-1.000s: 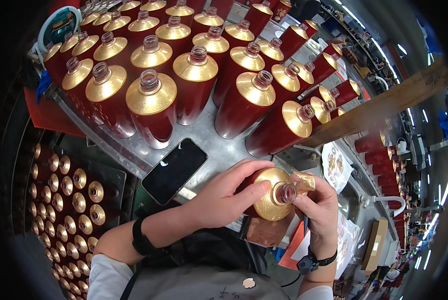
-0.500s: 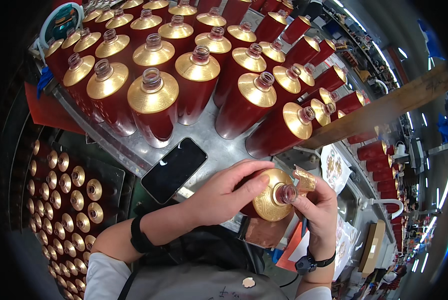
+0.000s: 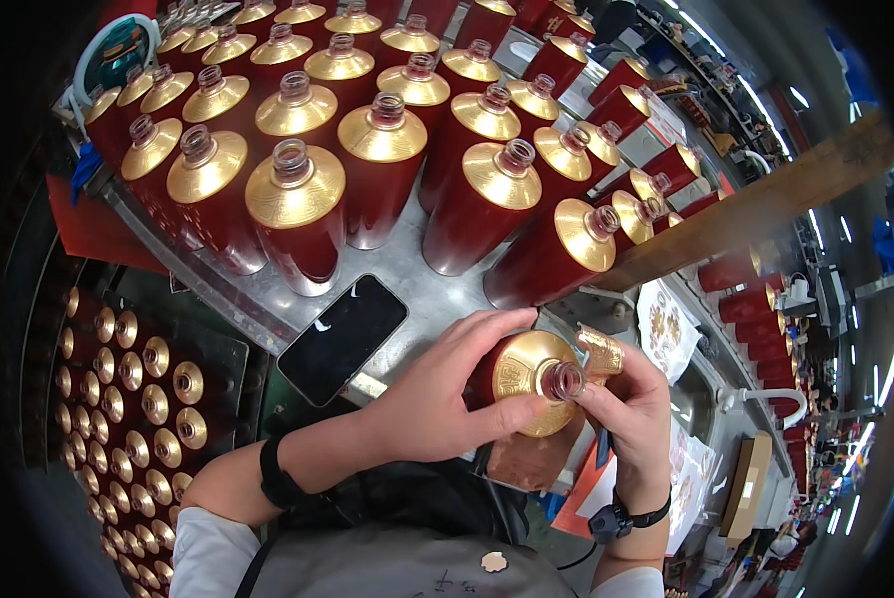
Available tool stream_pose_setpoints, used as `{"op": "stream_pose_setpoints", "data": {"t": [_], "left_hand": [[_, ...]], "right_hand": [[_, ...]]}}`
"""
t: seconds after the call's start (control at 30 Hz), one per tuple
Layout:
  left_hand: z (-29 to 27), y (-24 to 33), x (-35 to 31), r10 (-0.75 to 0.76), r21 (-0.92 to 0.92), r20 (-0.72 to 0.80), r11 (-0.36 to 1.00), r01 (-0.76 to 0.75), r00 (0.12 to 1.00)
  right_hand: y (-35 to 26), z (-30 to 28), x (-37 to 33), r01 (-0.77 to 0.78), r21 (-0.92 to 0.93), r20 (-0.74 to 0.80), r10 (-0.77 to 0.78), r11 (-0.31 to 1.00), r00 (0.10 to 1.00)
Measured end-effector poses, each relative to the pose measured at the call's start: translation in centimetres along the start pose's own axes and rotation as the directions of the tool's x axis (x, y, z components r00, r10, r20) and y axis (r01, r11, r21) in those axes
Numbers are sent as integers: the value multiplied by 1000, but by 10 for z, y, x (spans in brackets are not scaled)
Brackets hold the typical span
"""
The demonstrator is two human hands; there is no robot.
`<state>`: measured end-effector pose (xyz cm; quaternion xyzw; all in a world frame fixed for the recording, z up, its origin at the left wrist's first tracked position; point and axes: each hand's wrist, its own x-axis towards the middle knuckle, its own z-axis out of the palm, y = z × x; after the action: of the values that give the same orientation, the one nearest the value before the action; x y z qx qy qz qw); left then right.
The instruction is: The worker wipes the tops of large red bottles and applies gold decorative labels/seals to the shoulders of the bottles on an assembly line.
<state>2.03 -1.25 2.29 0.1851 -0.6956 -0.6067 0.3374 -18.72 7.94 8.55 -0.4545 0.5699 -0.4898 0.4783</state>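
Observation:
A dark red glass bottle (image 3: 539, 359) with a gold patterned shoulder and a clear threaded neck is tilted towards my right. My left hand (image 3: 457, 389) wraps its body from the left, with the thumb across the gold shoulder. At the neck, my right hand (image 3: 621, 399) is closed, its thumb against the glass. A gold patterned piece (image 3: 600, 354) sits over that hand's forefinger; how it is fixed there cannot be made out. Under the right palm shows part of a slim dark object (image 3: 603, 445), mostly hidden. The bottle's base is out of sight behind my hand.
Rows of similar red bottles (image 3: 482, 209) stand on the metal table (image 3: 392, 261) ahead. A black phone (image 3: 343, 339) lies near its front edge. More bottles (image 3: 155, 404) fill the lower left. A wooden bar (image 3: 756, 209) crosses at right, above printed sheets (image 3: 666, 329).
The bottle has turned in my hands, bringing a raised emblem into view on its shoulder. My left thumb has slid down towards the neck. The right hand stays at the neck.

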Motion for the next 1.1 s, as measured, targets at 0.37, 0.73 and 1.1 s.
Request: {"op": "stream_pose_setpoints", "data": {"t": [0.37, 0.73, 1.1], "left_hand": [[-3, 2, 3, -7, -157, 100, 987, 22, 995], [-1, 16, 6, 132, 284, 70, 948, -147, 989], [-4, 13, 13, 68, 245, 121, 965, -96, 990]], "right_hand": [[-6, 1, 1, -16, -7, 38, 16, 1000, 999], [0, -8, 4, 60, -117, 33, -56, 991, 998], [-8, -14, 4, 141, -213, 90, -124, 967, 988]]}}
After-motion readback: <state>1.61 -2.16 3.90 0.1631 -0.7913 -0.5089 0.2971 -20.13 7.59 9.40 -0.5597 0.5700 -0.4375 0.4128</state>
